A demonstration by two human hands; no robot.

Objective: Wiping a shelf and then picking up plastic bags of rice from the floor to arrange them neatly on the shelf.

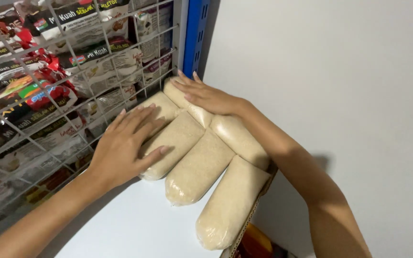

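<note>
From the head camera, we are pressing our left hand (123,145) and right hand (204,95), both flat with fingers spread and gripping nothing, onto clear bags of pale grain (199,167) lying in a row on the white shelf (135,224) beside the wire grid (68,81). We judge we are squaring the row; next calls for an even push. The rearmost bags are hidden under our palms, and the shelf's far corner is hard to make out.

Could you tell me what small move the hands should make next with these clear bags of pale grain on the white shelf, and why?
Probably nudge the front bag back: it juts over the white shelf edge, while the left hand and right hand lie flat on the rear bags beside the wire grid.
</note>
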